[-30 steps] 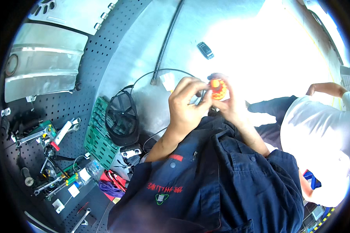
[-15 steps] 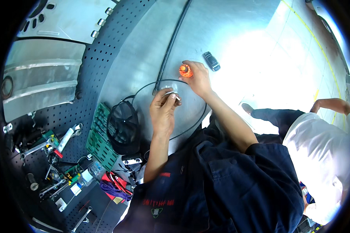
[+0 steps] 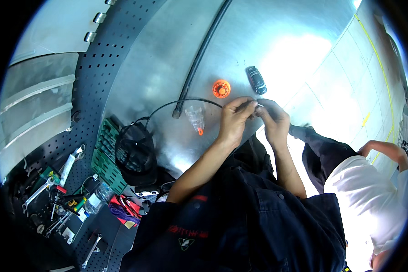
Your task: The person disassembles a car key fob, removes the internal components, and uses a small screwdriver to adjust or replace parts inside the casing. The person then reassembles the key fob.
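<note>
The small pale piece (image 3: 260, 105) is being pinched by the fingertips of the left hand (image 3: 234, 119) and the right hand (image 3: 276, 121), above the metal table (image 3: 165, 54). The orange round object (image 3: 221, 89), half a second ago in the right hand, is now lying released, so both hands are handling this piece.
</note>
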A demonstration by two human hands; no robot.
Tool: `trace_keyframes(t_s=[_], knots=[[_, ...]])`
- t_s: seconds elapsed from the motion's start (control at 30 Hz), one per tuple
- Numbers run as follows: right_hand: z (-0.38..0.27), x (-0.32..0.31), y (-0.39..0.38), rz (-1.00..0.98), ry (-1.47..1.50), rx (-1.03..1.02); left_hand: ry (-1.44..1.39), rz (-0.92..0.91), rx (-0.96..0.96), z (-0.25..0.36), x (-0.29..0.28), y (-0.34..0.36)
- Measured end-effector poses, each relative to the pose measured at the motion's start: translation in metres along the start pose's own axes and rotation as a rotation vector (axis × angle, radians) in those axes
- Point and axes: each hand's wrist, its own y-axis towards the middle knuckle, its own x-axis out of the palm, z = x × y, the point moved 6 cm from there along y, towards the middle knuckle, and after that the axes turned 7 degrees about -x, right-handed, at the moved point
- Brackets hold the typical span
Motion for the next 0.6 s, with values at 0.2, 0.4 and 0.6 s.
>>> trace_keyframes(t_s=[0.2, 0.4, 0.6], knots=[[0.009, -0.026, 0.05, 0.077, -0.279, -0.037, 0.441, 0.173, 0.2, -0.004, 0.0, 0.047], [0.022, -0.042, 0.084, 0.212, -0.268, -0.035, 1.177, 0.495, 0.522, 0.007, 0.042, 0.063], [0.035, -0.057, 0.083, 0.195, -0.111, 0.03, 1.56, 0.478, 0.626, 0.017, 0.059, 0.067]])
